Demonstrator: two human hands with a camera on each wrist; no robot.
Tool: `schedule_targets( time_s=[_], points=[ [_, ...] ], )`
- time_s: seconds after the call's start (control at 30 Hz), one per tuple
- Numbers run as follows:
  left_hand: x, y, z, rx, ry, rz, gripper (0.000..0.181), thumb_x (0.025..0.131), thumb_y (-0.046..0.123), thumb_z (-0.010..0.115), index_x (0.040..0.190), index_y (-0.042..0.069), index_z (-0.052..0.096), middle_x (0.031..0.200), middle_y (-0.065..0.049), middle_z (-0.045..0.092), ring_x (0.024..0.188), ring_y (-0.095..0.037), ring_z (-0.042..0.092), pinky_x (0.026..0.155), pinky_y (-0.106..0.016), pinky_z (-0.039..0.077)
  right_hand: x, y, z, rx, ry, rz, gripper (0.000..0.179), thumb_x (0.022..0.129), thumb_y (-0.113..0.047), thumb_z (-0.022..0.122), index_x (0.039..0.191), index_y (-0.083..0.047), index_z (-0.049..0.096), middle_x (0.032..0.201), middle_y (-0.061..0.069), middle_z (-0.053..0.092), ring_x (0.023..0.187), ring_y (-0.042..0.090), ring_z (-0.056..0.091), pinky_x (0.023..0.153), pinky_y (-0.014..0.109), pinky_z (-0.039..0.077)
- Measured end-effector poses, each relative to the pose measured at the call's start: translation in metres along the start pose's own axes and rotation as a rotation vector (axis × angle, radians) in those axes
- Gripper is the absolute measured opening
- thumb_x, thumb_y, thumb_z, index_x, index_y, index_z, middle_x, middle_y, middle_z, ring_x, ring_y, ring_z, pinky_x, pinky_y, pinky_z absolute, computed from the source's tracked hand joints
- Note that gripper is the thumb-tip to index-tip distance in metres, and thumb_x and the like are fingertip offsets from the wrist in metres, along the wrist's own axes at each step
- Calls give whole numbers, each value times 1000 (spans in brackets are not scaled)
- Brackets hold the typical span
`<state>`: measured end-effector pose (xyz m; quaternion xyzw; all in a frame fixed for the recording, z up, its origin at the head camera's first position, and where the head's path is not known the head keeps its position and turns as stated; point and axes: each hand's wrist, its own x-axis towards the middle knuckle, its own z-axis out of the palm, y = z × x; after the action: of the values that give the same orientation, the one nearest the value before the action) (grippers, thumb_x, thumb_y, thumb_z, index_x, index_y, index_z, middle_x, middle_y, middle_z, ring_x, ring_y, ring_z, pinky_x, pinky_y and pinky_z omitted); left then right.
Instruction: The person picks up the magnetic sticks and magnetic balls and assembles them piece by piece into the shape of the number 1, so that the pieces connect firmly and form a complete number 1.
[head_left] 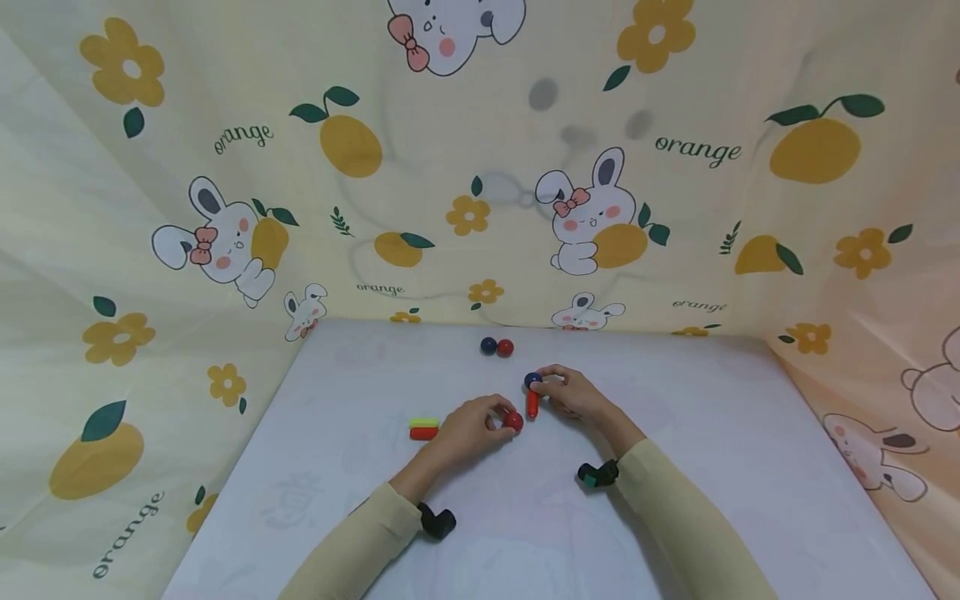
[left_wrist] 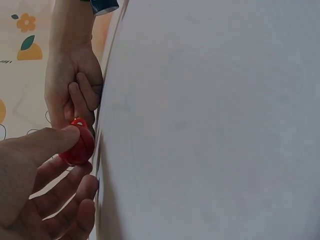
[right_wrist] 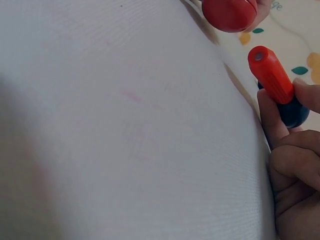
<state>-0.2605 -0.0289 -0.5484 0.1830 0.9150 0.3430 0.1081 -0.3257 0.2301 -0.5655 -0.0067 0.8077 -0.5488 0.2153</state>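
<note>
My left hand (head_left: 467,427) pinches a glossy red ball (head_left: 513,421) between thumb and fingers, above the middle of the white table; the left wrist view shows this red ball (left_wrist: 76,149) close up. To its right, my right hand (head_left: 576,393) pinches a dark blue ball (head_left: 532,380). A short red rod (head_left: 532,404) is joined to that blue ball and points toward me. In the right wrist view the rod (right_wrist: 272,75) shows a small grey spot on its free end. A small gap separates the red ball from the rod in the head view.
Farther back on the table (head_left: 720,467), a loose blue ball (head_left: 489,346) and a loose red ball (head_left: 506,347) sit side by side. Left of my left hand lie a yellow-green rod (head_left: 423,423) and a red rod (head_left: 422,434). Printed cloth (head_left: 450,150) hangs behind and around the table.
</note>
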Motion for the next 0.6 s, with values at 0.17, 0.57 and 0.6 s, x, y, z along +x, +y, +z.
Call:
schedule_targets(
  time_s=[0.17,0.57,0.6],
  points=[
    [0,2,0,-11,-20,9,34,95,30,84,126,27,71,109,12,73,85,-9,60,75,-26,51,-1,-1,1,13,9,9,51,101,-45,75,143,-18,61,67,0,49,53,18,38,53,27,31],
    [2,4,7,2,-17,41,30,95,33,84,121,29,70,108,13,72,83,-9,58,74,-27,50,-2,-2,3,38,36,34,52,101,-45,76,143,-19,60,72,1,50,56,19,39,56,28,33],
    [2,5,7,3,-18,43,30,96,34,84,121,29,70,108,13,73,83,-9,58,74,-27,50,-2,-2,3,41,41,39,52,100,-45,76,143,-19,60,72,1,50,57,19,40,56,28,33]
  ],
)
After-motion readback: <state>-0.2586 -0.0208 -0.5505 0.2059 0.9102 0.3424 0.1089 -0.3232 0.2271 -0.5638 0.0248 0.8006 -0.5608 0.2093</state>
